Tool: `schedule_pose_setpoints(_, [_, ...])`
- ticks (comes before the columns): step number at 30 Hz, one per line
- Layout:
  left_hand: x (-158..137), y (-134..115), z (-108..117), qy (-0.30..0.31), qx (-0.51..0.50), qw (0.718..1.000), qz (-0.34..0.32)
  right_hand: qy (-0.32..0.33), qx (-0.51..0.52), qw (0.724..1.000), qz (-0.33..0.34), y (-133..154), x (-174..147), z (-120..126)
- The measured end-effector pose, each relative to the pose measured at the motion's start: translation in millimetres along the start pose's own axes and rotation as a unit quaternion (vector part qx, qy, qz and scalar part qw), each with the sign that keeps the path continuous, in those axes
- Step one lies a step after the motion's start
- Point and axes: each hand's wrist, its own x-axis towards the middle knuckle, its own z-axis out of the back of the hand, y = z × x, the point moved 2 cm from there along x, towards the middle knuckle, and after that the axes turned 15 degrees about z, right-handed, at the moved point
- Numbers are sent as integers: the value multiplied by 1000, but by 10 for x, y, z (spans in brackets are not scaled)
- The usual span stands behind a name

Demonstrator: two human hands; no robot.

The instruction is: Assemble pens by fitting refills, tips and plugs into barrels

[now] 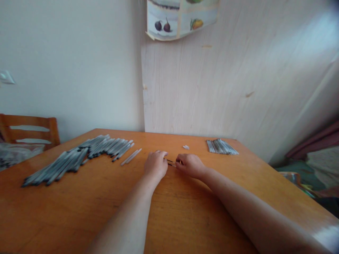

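Note:
My left hand and my right hand face each other low over the middle of the table, a small gap between them. Two thin, dark-tipped pen refills span that gap. Both hands have their fingers closed around the ends, which hides how far the refills reach into each grip. To the left of my left hand lie a few pale, slim pen tubes. Beyond my right hand are a few small white pieces, too small to name.
A large heap of clear pens with dark ends spreads over the left of the wooden table. A neat row of pens lies at the back right. A wall stands behind the table, and a wooden chair is at the left.

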Motion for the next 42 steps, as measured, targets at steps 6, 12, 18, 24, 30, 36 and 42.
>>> schedule_pose_setpoints(6, [-52,-27,45,9,68,997,-43,-53,47,997,21,-51,9,48])
schedule_pose_setpoints(12, [-46,-45,70,14,77,996,-44,-160,152,975,2,-315,25,156])
schedule_pose_setpoints(18, [-37,-44,66,4,53,998,-20,-274,151,937,-155,-840,-84,211])
schedule_pose_setpoints(24, [-29,-49,73,0,23,1000,-9,-232,145,943,-192,-1040,-151,141])
schedule_pose_setpoints(30, [-22,-51,93,42,-37,998,35,-185,133,958,-176,-1014,-154,91])
schedule_pose_setpoints(36, [25,-13,79,56,-102,989,88,-154,109,967,-169,-959,-142,66])
schedule_pose_setpoints(42, [130,107,-16,44,-193,975,102,-149,75,970,-179,-986,-144,41])
